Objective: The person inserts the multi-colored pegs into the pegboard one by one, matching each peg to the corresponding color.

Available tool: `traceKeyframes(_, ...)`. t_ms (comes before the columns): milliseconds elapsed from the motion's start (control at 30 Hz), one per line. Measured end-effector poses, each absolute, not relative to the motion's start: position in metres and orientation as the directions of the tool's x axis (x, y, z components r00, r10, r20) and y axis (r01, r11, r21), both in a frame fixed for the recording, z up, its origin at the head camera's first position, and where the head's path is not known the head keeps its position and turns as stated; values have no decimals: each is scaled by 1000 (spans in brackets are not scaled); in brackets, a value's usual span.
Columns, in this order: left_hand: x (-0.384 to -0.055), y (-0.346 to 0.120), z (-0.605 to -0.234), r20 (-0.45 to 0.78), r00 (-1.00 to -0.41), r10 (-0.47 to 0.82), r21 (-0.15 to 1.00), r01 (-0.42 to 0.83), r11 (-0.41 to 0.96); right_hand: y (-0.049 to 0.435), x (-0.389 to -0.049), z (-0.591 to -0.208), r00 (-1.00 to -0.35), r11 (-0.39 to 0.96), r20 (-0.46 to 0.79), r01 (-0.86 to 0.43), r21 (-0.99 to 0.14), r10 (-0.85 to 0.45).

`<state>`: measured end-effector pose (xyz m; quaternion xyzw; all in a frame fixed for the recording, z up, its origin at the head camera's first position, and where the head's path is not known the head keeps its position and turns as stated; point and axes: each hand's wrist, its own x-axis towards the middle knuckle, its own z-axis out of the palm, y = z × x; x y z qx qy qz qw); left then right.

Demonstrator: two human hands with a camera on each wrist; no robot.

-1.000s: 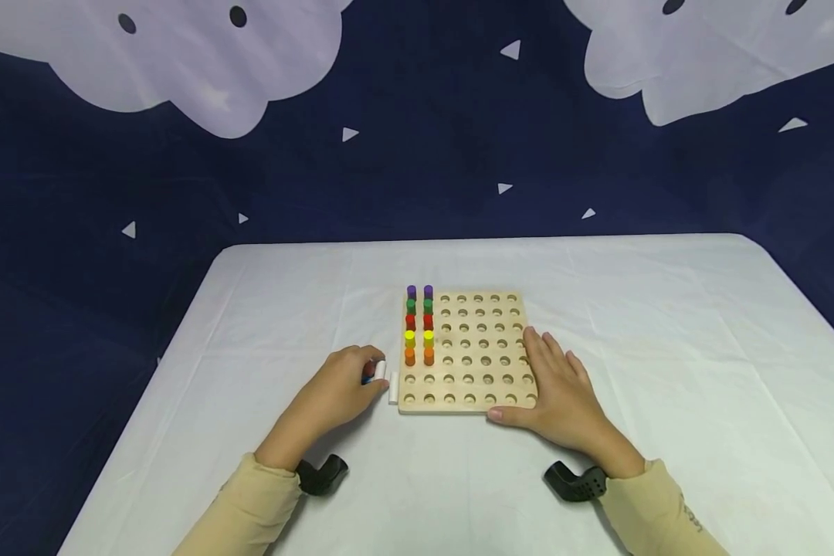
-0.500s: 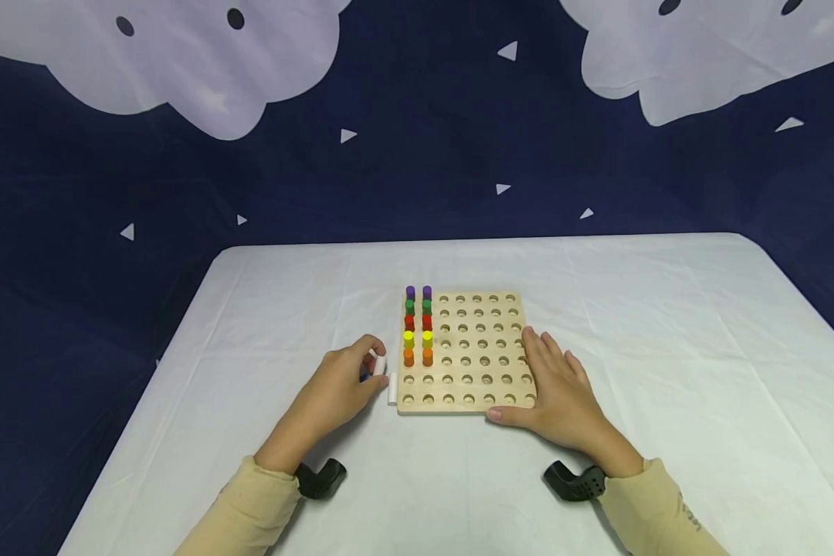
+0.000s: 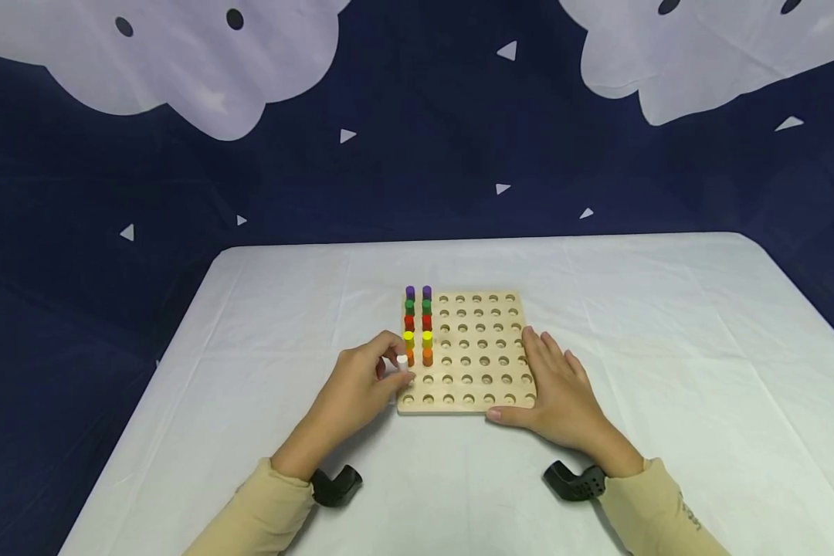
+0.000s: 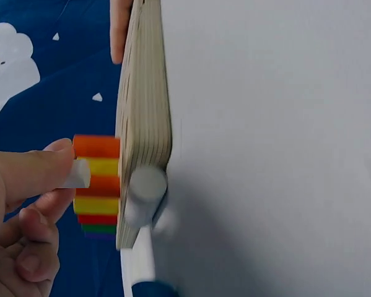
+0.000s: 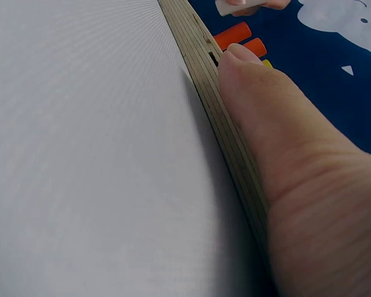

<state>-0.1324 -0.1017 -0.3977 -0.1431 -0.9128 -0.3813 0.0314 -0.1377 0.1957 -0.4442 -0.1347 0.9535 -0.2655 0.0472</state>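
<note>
Between thumb and fingers my left hand (image 3: 364, 382) pinches a white peg (image 3: 402, 362), held above the board's left edge beside the orange pegs (image 3: 427, 357). The wooden pegboard (image 3: 476, 371) has two columns of upright pegs at its left: purple, green, red, yellow and orange. My right hand (image 3: 563, 386) rests on the board's right edge, fingers straight, thumb along the near corner. In the left wrist view a second white peg (image 4: 146, 195) lies on the table against the board's side; in the head view my left hand hides it.
A blue end of something (image 4: 154, 289) shows beyond the loose white peg in the left wrist view. White cloth (image 3: 632, 324) covers the table. Behind its far edge hangs a dark blue backdrop (image 3: 417, 193) with clouds and triangles.
My left hand has moved right with the white peg, from beside the board to over its left edge, and the peg has turned more upright. My right hand has stayed put.
</note>
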Motion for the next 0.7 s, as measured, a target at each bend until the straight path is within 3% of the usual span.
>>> traceKeyframes(233,-133,-87,-399,156,-959,238,698,277,660,195,-137,-445,-959,822,-19,-231,-520,-282)
traceKeyframes(700,-137,-74,-405,266,-917,297,499,394,771,196,-138,-446,-959,825,-17,-233,-515,-281)
